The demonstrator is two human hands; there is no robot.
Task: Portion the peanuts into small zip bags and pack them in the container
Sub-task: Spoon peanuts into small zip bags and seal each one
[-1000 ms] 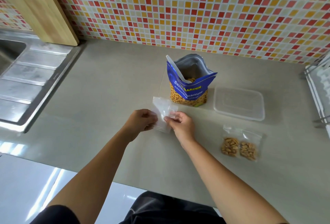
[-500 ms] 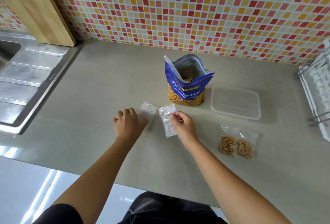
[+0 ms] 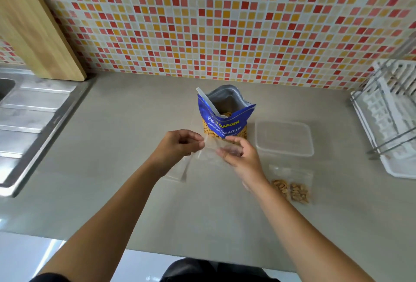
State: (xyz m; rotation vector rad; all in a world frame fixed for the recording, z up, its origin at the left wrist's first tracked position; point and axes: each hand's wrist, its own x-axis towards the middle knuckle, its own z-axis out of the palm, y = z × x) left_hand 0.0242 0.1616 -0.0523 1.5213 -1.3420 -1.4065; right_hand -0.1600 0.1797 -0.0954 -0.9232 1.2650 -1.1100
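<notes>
Above the counter (image 3: 112,146), left hand (image 3: 177,144) has joined right hand (image 3: 243,158), fingers (image 3: 193,136) pinching the empty zip bag (image 3: 210,150).

peanut bag (image 3: 225,122) – blue, yellow lettering | wall tiles (image 3: 225,23) – red-orange-cream mosaic

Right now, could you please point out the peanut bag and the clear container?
peanut bag (image 3: 225,124): head view, blue front panel.
clear container (image 3: 284,137): head view, bare top surface.

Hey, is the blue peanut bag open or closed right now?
Open. The blue peanut bag stands upright with its top spread wide, showing peanuts and a white scoop inside.
</notes>
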